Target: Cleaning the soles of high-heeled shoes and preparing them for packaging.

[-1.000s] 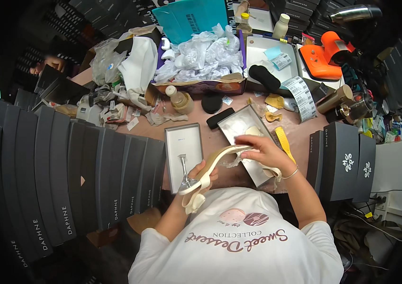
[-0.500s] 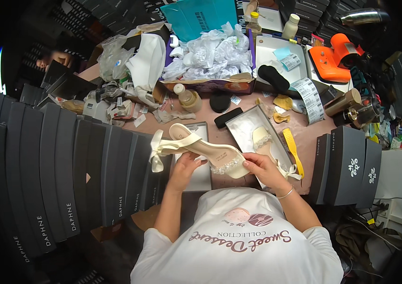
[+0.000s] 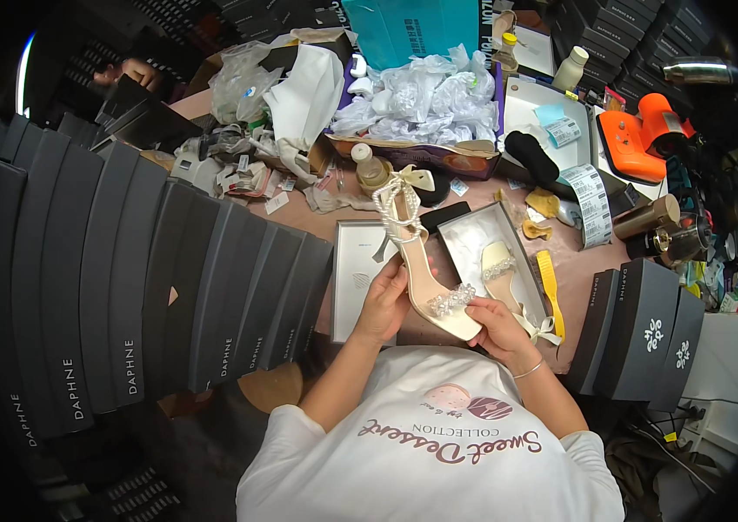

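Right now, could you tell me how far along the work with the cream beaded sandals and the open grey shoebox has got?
Done: one cream sandal already lies in the open grey shoebox. In hand: the left hand and right hand hold the second cream high-heeled sandal above the table, toe toward the person. Left: that sandal is not yet boxed, and the grey lid lies apart beside the box.

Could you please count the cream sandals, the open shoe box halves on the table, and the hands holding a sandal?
Cream sandals: 2, one held and one in the box
Open box halves: 2
Hands: 2, left, right
Total: 6
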A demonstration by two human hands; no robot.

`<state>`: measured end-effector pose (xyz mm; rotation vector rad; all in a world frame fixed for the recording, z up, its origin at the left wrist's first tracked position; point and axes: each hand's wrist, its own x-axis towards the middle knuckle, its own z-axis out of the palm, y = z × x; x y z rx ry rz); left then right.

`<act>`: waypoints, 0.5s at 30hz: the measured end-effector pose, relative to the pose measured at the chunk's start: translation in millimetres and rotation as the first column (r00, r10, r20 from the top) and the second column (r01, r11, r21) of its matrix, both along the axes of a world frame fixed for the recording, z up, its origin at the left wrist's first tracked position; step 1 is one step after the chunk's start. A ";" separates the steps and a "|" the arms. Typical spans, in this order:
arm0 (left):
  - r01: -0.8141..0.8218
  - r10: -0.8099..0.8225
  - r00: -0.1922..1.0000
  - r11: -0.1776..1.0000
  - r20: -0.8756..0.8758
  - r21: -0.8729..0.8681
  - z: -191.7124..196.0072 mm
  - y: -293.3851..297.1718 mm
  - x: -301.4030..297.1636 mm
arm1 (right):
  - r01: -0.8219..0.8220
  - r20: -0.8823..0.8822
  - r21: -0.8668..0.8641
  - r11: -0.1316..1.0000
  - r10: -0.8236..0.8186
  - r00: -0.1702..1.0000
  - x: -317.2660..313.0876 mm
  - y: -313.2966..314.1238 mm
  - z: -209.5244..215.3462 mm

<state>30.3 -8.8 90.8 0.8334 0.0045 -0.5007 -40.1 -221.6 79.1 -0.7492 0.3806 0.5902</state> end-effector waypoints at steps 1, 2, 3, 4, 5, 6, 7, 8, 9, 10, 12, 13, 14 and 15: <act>-0.001 0.001 1.000 1.000 -0.011 -0.008 -0.3 -1.2 0.0 | -0.012 -0.020 0.035 0.999 0.013 1.000 -0.4 -2.9 -0.2; -0.001 0.001 1.000 1.000 -0.021 -0.016 -0.9 -2.0 -0.6 | -0.006 -0.036 0.040 0.999 0.008 0.999 -1.5 -2.9 -0.1; -0.005 0.005 1.000 1.000 -0.030 -0.018 -1.9 -2.0 -1.9 | 0.000 -0.053 0.045 0.999 0.002 0.999 -2.5 -1.7 0.0; -0.009 0.008 0.999 1.000 -0.037 -0.017 -2.7 -1.0 -2.5 | 0.006 -0.067 0.052 0.999 -0.003 0.998 -2.7 -0.7 -0.5; -0.013 0.012 0.999 1.000 -0.044 -0.017 -3.3 -0.6 -3.0 | 0.002 -0.083 0.099 0.995 0.006 0.997 -3.3 -1.0 -3.8; -0.012 0.012 0.999 1.000 -0.051 -0.010 -2.9 -1.3 -3.6 | -0.001 -0.099 0.147 0.989 0.016 0.995 -4.1 -1.6 -8.8; -0.015 0.014 0.998 1.000 -0.058 -0.001 -1.1 -1.4 -4.2 | -0.007 -0.113 0.196 0.981 0.029 0.993 -4.2 -1.2 -11.3; -0.017 0.017 0.998 1.000 -0.065 0.008 0.9 -1.8 -4.9 | -0.018 -0.117 0.197 0.980 0.042 0.992 -4.2 0.1 -11.6; -0.025 0.026 0.998 1.000 -0.065 0.019 4.0 -2.4 -6.1 | -0.029 -0.122 0.198 0.980 0.054 0.991 -4.0 2.1 -11.4; -0.032 0.034 0.997 0.999 -0.065 0.030 7.7 -3.5 -7.2 | -0.040 -0.125 0.199 0.979 0.065 0.990 -3.5 3.2 -11.0; -0.041 0.044 0.997 0.998 -0.069 0.049 9.2 -4.2 -8.8 | -0.041 -0.128 0.207 0.978 0.068 0.989 -3.6 4.0 -13.8; -0.040 0.045 0.996 0.997 -0.074 0.058 8.5 -4.0 -9.8 | -0.040 -0.129 0.210 0.977 0.069 0.989 -3.6 4.5 -15.5; -0.040 0.045 0.996 0.997 -0.079 0.067 8.0 -4.0 -10.5 | -0.054 -0.124 0.222 0.973 0.083 0.989 -3.1 4.6 -16.2; -0.047 0.052 0.996 0.997 -0.077 0.066 8.2 -4.0 -10.9 | -0.067 -0.118 0.235 0.970 0.097 0.988 -2.4 4.5 -16.7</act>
